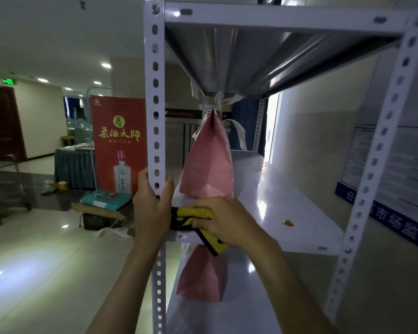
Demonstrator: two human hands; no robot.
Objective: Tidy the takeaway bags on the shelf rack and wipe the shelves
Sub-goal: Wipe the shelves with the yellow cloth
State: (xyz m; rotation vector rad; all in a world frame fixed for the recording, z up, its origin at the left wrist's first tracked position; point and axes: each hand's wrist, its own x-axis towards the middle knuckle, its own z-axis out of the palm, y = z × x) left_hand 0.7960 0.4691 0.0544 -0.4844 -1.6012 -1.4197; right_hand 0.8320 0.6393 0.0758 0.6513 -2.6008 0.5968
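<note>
My left hand (152,208) grips the rack's white front post (155,97), fingers and thumb curled round it. My right hand (223,219) presses a yellow-and-black cloth (198,214) onto the front left corner of the middle shelf (287,196), thumb pinching its edge. 1 pink takeaway bag (206,169) stands upright just behind the cloth; another pink bag (200,276) stands on the shelf below. An amber spot (288,223) sits near the right front edge

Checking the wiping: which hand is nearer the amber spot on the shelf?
Right hand, on the cloth, left of the spot. Left hand grips the post, farther.
</note>
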